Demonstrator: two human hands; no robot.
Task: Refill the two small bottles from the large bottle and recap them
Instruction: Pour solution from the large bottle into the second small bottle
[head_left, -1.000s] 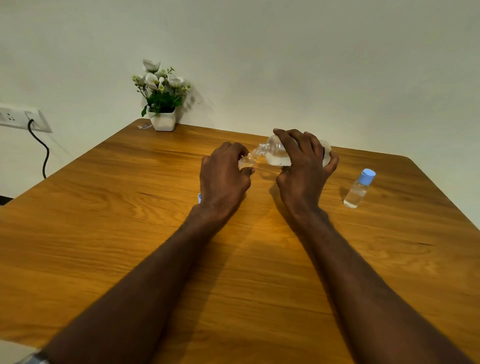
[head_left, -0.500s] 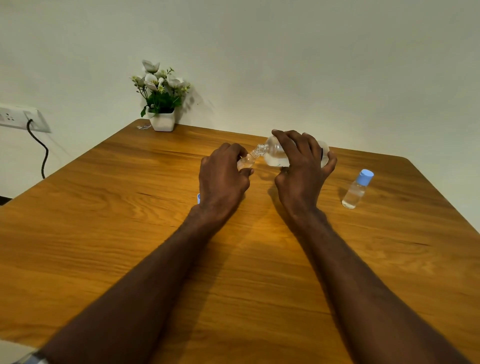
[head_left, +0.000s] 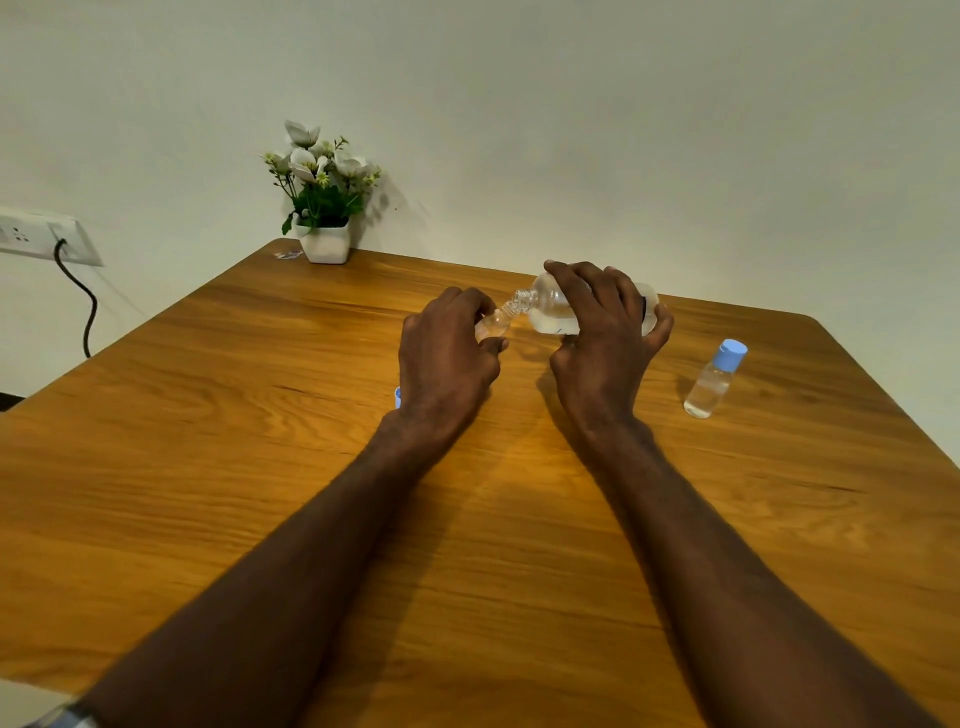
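Large bottle tipped on side above table, neck touching mouth of open small bottle; right hand curled over large bottle from above; left hand wrapped round small bottle, hiding most of it; blue cap peeks beside left wrist; capped small bottle stands well right; flower pot at far corner.

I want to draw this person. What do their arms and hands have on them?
Both forearms are bare, with no sleeves showing. The left hand and right hand wear no gloves or visible rings. Something silvery, perhaps a band, peeks in by the left arm at the bottom edge.
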